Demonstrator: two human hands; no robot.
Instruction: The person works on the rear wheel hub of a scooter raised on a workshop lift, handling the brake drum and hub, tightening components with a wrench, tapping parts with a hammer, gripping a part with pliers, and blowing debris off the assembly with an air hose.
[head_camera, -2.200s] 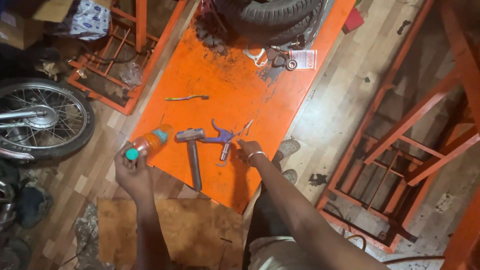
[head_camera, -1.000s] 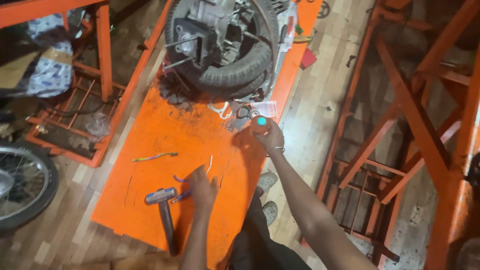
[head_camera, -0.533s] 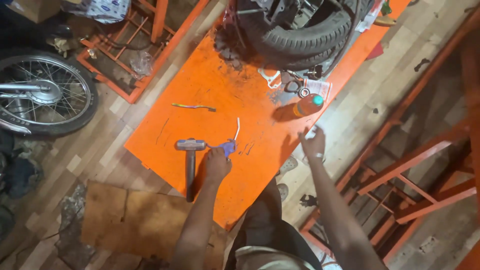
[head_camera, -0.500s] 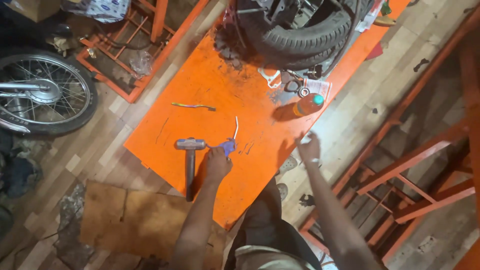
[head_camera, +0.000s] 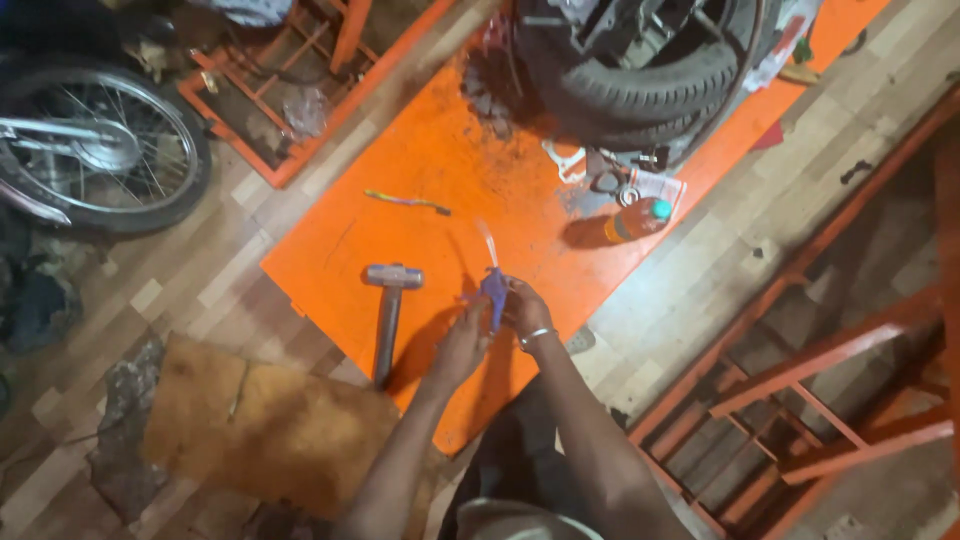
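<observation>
Both hands meet over the orange board (head_camera: 400, 150). A small blue tool (head_camera: 493, 288) with a thin pale nozzle pointing away from me is held between them. My left hand (head_camera: 458, 348) grips it from below left. My right hand (head_camera: 524, 308), with a metal bangle at the wrist, holds it from the right. A hammer (head_camera: 388, 312) with a grey head lies on the board just left of my left hand.
An orange bottle with a teal cap (head_camera: 634, 220) lies by a tyre on a wheel assembly (head_camera: 640, 75) at the board's far end. A thin stick-like tool (head_camera: 405, 201) lies mid-board. A spoked motorcycle wheel (head_camera: 100, 150) is at left, orange metal frames (head_camera: 820, 390) at right, a brown board (head_camera: 270, 430) near me.
My right hand set the orange bottle down by the tyre, then came back to the blue tool that my left hand held. Both hands now grip it, raised off the board.
</observation>
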